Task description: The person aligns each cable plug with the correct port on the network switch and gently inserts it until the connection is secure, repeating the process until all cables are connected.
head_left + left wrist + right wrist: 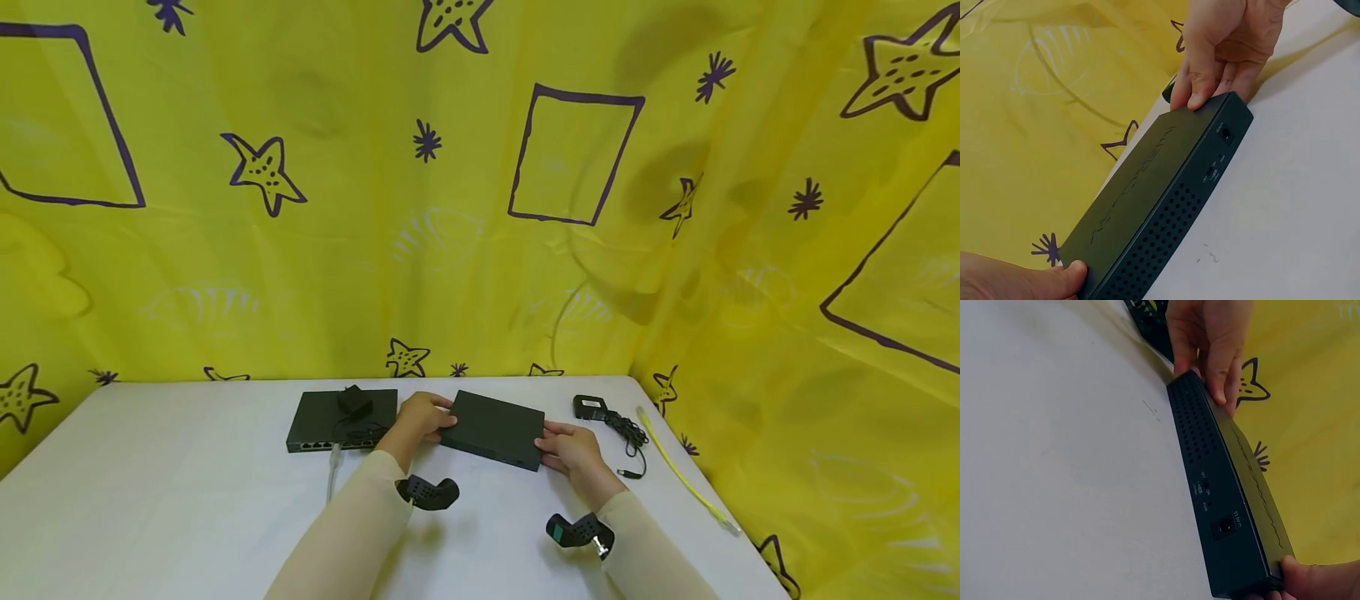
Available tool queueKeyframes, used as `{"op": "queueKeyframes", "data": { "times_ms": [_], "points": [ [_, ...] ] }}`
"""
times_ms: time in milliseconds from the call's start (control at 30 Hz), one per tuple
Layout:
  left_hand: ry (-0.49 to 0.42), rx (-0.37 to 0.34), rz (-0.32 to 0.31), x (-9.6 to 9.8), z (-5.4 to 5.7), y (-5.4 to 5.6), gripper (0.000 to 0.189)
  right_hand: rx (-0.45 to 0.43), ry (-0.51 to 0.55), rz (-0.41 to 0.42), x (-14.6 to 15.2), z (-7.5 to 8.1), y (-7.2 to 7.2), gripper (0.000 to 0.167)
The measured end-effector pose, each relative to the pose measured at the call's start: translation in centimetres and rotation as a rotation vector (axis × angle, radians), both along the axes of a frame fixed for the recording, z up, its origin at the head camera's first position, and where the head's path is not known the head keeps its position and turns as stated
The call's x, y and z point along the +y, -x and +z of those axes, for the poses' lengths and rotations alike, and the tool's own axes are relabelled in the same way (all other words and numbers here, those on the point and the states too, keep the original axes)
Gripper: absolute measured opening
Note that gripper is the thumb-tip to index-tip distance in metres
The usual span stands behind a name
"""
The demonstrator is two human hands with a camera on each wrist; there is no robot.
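Both hands hold a black network switch by its two short ends, above the white table. My left hand pinches its left end, thumb on top. The right hand grips the opposite end the same way; the fingers beneath are partly hidden. Facing me in the right wrist view is the edge with round vent holes, a small on/off switch and a power socket. Left of my left hand lies a second network switch, with a black power adapter on it.
A pale network cable runs from the second switch toward the front. On the right lie another black power adapter with a bundled cord and a yellow network cable. A yellow patterned curtain hangs behind the table.
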State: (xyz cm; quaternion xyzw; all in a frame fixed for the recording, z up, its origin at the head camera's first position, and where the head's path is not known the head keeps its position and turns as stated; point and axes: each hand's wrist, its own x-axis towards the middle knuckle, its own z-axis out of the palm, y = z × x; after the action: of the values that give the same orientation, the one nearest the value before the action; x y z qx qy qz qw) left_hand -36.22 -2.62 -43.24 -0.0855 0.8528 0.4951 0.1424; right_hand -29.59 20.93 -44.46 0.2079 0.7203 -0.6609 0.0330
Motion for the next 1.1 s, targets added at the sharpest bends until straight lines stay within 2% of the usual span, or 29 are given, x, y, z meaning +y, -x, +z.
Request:
{"op": "queueKeyframes", "data": {
  "times_ms": [233, 533, 1100],
  "points": [
    [0.017, 0.041, 0.037, 0.3, -0.2, -0.7, 0.036, -0.001, -0.015, 0.024, 0.5, 0.0, 0.8, 0.050],
    [-0.022, 0.085, 0.072, 0.4, -0.7, -1.8, 0.036, -0.008, -0.027, 0.024, 0.7, -0.1, 1.9, 0.045],
    [-0.132, 0.134, 0.122, 0.1, -1.7, -3.8, 0.039, -0.024, -0.067, 0.064, 0.7, -0.2, 2.0, 0.043]
  ]
}}
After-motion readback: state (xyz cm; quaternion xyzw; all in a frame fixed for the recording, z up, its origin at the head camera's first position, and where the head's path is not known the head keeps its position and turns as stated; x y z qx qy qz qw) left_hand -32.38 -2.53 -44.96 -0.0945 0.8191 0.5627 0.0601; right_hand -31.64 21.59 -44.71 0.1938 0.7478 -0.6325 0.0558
